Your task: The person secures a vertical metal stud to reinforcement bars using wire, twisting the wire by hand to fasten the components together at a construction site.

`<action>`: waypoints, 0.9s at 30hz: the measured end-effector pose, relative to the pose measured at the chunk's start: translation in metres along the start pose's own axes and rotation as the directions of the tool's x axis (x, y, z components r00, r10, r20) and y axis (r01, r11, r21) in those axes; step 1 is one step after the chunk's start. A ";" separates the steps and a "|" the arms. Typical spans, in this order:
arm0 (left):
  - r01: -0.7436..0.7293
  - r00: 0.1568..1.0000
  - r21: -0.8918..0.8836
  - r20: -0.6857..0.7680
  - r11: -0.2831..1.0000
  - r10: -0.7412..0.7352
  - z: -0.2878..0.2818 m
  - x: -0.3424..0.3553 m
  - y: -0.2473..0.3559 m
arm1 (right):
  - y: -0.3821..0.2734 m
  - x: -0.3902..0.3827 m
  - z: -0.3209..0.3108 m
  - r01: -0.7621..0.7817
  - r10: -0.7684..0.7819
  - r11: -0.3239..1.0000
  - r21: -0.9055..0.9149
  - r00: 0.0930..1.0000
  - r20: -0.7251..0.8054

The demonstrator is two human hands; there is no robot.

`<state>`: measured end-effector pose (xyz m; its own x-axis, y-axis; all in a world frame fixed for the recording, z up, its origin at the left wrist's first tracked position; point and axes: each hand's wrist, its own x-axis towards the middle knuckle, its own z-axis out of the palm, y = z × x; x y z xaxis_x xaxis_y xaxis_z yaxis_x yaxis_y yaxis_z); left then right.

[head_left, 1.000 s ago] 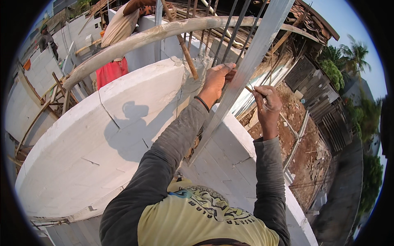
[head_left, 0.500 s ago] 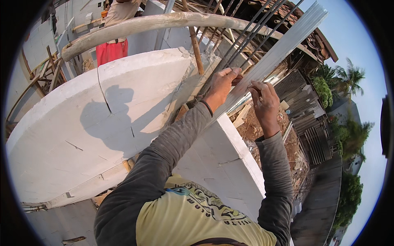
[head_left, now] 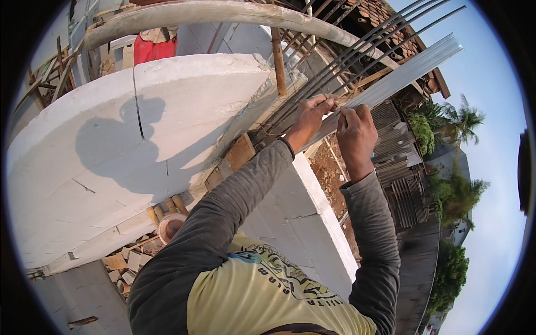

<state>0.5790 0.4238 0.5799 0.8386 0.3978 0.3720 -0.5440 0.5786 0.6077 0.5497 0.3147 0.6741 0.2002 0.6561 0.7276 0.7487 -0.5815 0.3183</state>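
A long silvery metal channel (head_left: 403, 70) slants up to the right, past the top corner of the white block wall (head_left: 184, 84). My left hand (head_left: 310, 118) is at the channel's left edge, its thumb and fingers pinched together. Just right of it, my right hand (head_left: 356, 134) is curled in front of the channel with its fingertips pressed together. The two sets of fingertips are close to each other. Whatever lies between them is too small to make out. Several dark steel bars (head_left: 363, 53) run upward beside the channel, left of it.
A thick wooden pole (head_left: 234, 14) crosses above the wall, and a thinner upright stick (head_left: 277, 61) stands near the wall corner. Another person in red (head_left: 155, 49) is beyond the wall. A bucket (head_left: 170, 228) and wood scraps (head_left: 131, 262) are low on the left. Corrugated sheets (head_left: 410, 201) stand at right.
My view has shifted, and more of the bucket and scraps shows. My right hand has come closer to my left, and its fingertips now point toward the left hand's fingers.
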 end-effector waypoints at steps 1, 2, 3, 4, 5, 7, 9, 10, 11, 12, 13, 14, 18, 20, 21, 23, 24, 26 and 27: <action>-0.025 1.000 0.012 0.007 1.000 0.025 -0.001 0.000 -0.001 | -0.001 0.001 0.001 -0.008 0.008 0.999 -0.032 1.000 0.023; -0.050 0.999 0.024 0.014 0.998 0.050 -0.003 -0.001 -0.002 | -0.001 0.002 0.001 -0.014 0.017 0.998 -0.065 0.999 0.046; -0.075 0.997 0.036 0.021 0.997 0.074 -0.004 -0.001 -0.004 | -0.002 0.002 0.000 -0.020 0.026 0.997 -0.077 0.997 0.071; -0.063 0.997 -0.020 0.037 0.998 0.063 -0.007 -0.002 -0.005 | -0.003 0.003 0.000 -0.029 0.037 0.996 -0.088 0.995 0.094; -0.050 0.997 -0.075 0.054 0.996 0.054 -0.011 -0.003 -0.006 | -0.003 0.003 -0.001 -0.037 0.049 0.994 -0.098 0.992 0.116; -0.066 0.988 -0.161 0.131 0.985 0.087 -0.015 -0.004 -0.009 | -0.001 0.005 -0.002 -0.035 0.040 0.998 -0.048 0.992 0.117; -0.120 0.954 -0.228 0.241 0.966 0.176 -0.018 -0.004 -0.011 | 0.000 0.007 -0.003 -0.034 0.038 0.999 -0.036 0.991 0.125; -0.133 0.950 -0.210 0.253 0.969 0.185 -0.019 -0.004 -0.011 | 0.000 0.008 -0.002 -0.037 0.043 0.998 -0.050 0.990 0.132; -0.145 0.945 -0.193 0.265 0.970 0.194 -0.021 -0.004 -0.012 | 0.000 0.008 -0.002 -0.040 0.048 0.997 -0.063 0.989 0.139; -0.158 0.939 -0.175 0.276 0.972 0.203 -0.022 -0.004 -0.012 | 0.001 0.008 -0.002 -0.031 0.039 0.998 -0.061 0.990 0.134; -0.150 0.936 -0.165 0.295 0.975 0.194 -0.024 -0.004 -0.011 | 0.001 0.008 -0.001 -0.023 0.031 0.998 -0.058 0.991 0.128; -0.141 0.932 -0.155 0.313 0.978 0.184 -0.025 -0.004 -0.010 | 0.001 0.007 0.000 -0.016 0.023 0.998 -0.056 0.992 0.123; -0.159 0.936 -0.081 0.304 0.984 0.176 -0.028 0.000 -0.010 | 0.000 0.007 0.002 -0.018 0.018 1.000 -0.001 0.995 0.097; -0.152 0.947 -0.072 0.277 0.986 0.166 -0.024 -0.002 -0.009 | -0.001 0.007 0.000 -0.024 0.024 1.000 -0.003 0.995 0.092; -0.148 0.951 -0.068 0.263 0.987 0.161 -0.021 -0.004 -0.009 | 0.000 0.007 -0.001 -0.024 0.026 1.000 -0.018 0.994 0.105; -0.145 0.961 -0.056 0.231 0.988 0.154 -0.020 -0.007 -0.008 | -0.001 0.007 0.000 -0.021 0.024 0.999 -0.033 0.992 0.126; -0.143 0.965 -0.051 0.214 0.988 0.150 -0.020 -0.007 -0.008 | -0.001 0.007 0.000 -0.023 0.027 0.999 -0.027 0.991 0.132; -0.152 0.976 -0.016 0.157 0.988 0.153 -0.017 -0.006 -0.011 | -0.002 0.007 -0.002 -0.025 0.028 0.999 -0.022 0.989 0.145; -0.157 0.979 0.001 0.129 0.988 0.155 -0.017 -0.006 -0.012 | -0.002 0.006 -0.001 -0.012 0.013 1.000 -0.010 0.991 0.131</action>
<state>0.5804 0.4266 0.5589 0.7404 0.3879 0.5489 -0.6687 0.5082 0.5428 0.5487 0.3197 0.6786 0.2910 0.7058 0.6459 0.7399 -0.5940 0.3157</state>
